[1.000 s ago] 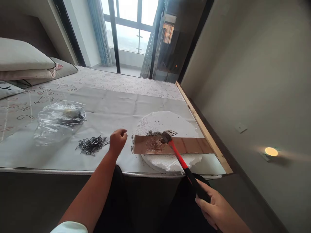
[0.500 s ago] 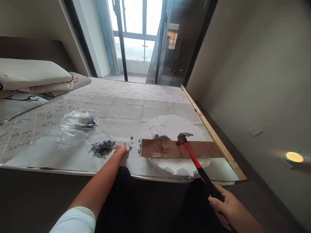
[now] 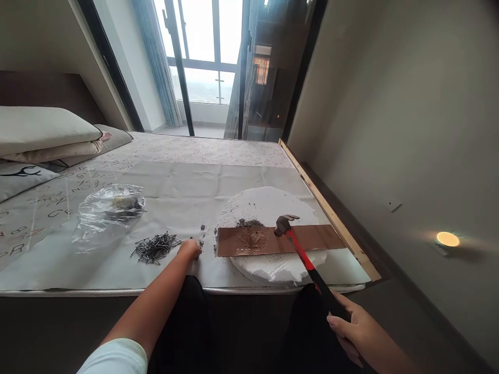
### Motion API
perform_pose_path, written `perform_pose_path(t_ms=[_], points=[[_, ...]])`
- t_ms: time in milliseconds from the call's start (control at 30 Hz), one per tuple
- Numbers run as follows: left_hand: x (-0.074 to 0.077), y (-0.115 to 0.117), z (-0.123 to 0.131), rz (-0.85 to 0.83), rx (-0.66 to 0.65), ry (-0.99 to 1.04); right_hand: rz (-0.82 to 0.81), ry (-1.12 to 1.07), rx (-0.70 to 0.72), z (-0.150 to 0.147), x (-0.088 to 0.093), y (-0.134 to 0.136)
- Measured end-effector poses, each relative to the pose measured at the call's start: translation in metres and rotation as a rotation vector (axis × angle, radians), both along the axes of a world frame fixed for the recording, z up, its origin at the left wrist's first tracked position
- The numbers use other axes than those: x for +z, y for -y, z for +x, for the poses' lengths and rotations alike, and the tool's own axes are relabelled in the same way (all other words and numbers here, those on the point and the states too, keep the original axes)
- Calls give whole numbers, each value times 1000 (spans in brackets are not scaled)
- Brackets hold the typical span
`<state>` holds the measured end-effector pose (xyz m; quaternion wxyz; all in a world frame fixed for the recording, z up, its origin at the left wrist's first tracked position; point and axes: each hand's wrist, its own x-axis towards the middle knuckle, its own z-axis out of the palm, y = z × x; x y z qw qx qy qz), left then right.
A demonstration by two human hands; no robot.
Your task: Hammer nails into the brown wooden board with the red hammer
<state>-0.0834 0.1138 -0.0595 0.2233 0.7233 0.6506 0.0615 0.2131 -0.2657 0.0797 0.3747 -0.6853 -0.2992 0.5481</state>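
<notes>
With the right hand [image 3: 356, 330] gripping the hammer [image 3: 302, 257] over the brown board [image 3: 273, 240], the left hand [image 3: 189, 249], fingers curled onto the bed sheet [image 3: 171, 192] right of the nail pile [image 3: 155, 246], should pinch one nail upright.

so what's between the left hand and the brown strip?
Head view: only bare sheet with dark specks between left hand and brown strip.

Daylight from far window [image 3: 202, 57], blown out w/ glare. Bed sheet [image 3: 175, 182] evenly lit, soft shadows. Right wall dim, small warm lamp [image 3: 447, 239] glowing there. Near floor dark. Wide-angle bend at edges; focus mostly sharp.
</notes>
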Motion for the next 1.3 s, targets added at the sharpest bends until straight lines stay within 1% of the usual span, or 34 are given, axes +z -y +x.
perform_pose_path(t_ms=[133,200,267,333,433,500,567,667,733,800,900,1100,1300], points=[[12,1,2,-10,24,-140,7,-12,-2,1,0,-1],[22,2,0,21,35,-167,12,-8,-18,1,0,-1],[35,5,-2,72,69,-149,12,-8,-31,2,-1,-1],[51,13,-2,153,102,-59,13,-15,-30,3,-3,0],[75,34,10,321,97,190,38,-17,-24,6,-2,1],[86,54,29,414,53,384,48,-20,-23,8,0,1],[91,75,56,425,-34,566,42,-22,-13,10,5,2],[91,104,99,366,-220,734,25,-21,6,12,10,2],[88,118,121,348,-346,762,24,-24,7,13,13,3],[84,124,135,368,-429,739,27,-26,7,13,15,3],[76,124,141,399,-456,677,15,-17,4,15,13,4],[62,117,140,369,-429,599,-13,-12,-5,15,5,5],[57,117,145,372,-468,569,-7,-30,10,12,7,5]])
